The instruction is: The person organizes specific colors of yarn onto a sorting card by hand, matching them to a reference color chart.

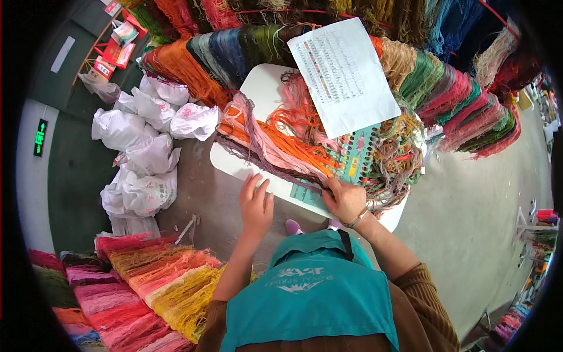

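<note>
Bundles of embroidery thread in orange [293, 141], pink [270, 144] and dark purple [258, 157] lie slantwise across a white board [227, 159]. My right hand [347, 200], a bangle at its wrist, is closed on the near end of these strands. By the board's front edge is my left hand [257, 202], its fingers apart and holding nothing. Under the thread ends lies a teal card with punched holes [353, 161]. A printed paper chart [343, 76] covers part of the card and threads. To the right is a tangled heap of mixed threads [396, 152].
Racks of coloured thread hanks [258, 47] hang behind the board. White plastic bags [149, 155] are piled on the floor at left. More hanks [146, 287] hang at the lower left. Grey floor [451, 217] extends to the right.
</note>
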The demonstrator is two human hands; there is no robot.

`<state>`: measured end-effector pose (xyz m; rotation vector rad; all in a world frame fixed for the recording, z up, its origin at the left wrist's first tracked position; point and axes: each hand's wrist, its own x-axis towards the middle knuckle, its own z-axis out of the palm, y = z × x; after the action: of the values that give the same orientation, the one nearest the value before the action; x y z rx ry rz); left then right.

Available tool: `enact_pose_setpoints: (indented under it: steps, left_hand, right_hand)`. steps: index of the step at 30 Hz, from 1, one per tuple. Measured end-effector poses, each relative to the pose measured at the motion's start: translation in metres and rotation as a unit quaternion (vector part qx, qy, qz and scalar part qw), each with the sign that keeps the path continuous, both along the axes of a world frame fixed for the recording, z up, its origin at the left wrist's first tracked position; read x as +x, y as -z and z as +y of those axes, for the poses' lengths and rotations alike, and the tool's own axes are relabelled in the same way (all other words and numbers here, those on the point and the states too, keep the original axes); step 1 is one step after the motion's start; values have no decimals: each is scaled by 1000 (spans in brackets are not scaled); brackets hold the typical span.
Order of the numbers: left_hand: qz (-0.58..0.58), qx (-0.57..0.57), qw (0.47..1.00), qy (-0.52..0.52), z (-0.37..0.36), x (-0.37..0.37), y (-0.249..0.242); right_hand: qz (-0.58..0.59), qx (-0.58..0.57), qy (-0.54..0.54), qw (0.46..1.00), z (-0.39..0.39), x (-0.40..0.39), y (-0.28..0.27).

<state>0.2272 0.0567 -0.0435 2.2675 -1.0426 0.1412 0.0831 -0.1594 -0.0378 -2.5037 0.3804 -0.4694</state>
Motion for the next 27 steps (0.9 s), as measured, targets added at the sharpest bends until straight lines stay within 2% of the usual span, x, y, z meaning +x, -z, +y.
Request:
enact_pose_setpoints:
  steps: [4, 7, 10, 12, 14, 16, 17, 18, 19, 20, 22, 24, 25, 27]
  left_hand:
    - [21, 16, 998, -52, 32, -11, 0]
    - [83, 22, 993, -79, 58, -22, 5]
    - [72, 23, 991, -107, 76, -28, 5]
    - [80, 38, 991, -104, 88, -28, -7]
    - [53, 49, 990, -118, 113, -17, -20]
    - [36, 41, 990, -126, 130, -1, -44]
    - [7, 49, 989, -140, 146, 6, -45]
    - [-3, 70, 986, -150, 160, 13, -52]
    - [-20, 92, 981, -167, 174, 20, -57]
    - [-37, 116, 977, -176, 190, 25, -61]
    - [-11, 229, 951, -209, 215, 29, -85]
    - [64, 294, 924, -235, 243, 27, -113]
    - [103, 322, 910, -242, 255, 26, -126]
    - [125, 330, 897, -265, 285, 18, -153]
  right_hand:
    - [14, 12, -9, 1000, -3, 4, -3]
    - [26, 15, -19, 999, -6, 6, -5]
    - [67, 11, -35, 997, -13, 6, -6]
    - [96, -2, -59, 994, -12, 11, -26]
    - [174, -56, -82, 980, -10, 18, -37]
    - [144, -75, -83, 983, -4, 28, -30]
    - [138, -34, -77, 987, 11, 38, -47]
    - [67, 18, -105, 992, 20, 48, -42]
    - [64, 2, -117, 991, 35, 61, -45]
    - [3, 60, -147, 987, 54, 74, -41]
    - [37, 129, -202, 970, 97, 100, -46]
    - [67, 120, -290, 947, 143, 126, -49]
    - [62, 161, -335, 926, 166, 137, -43]
    - [51, 164, -419, 892, 220, 151, -55]
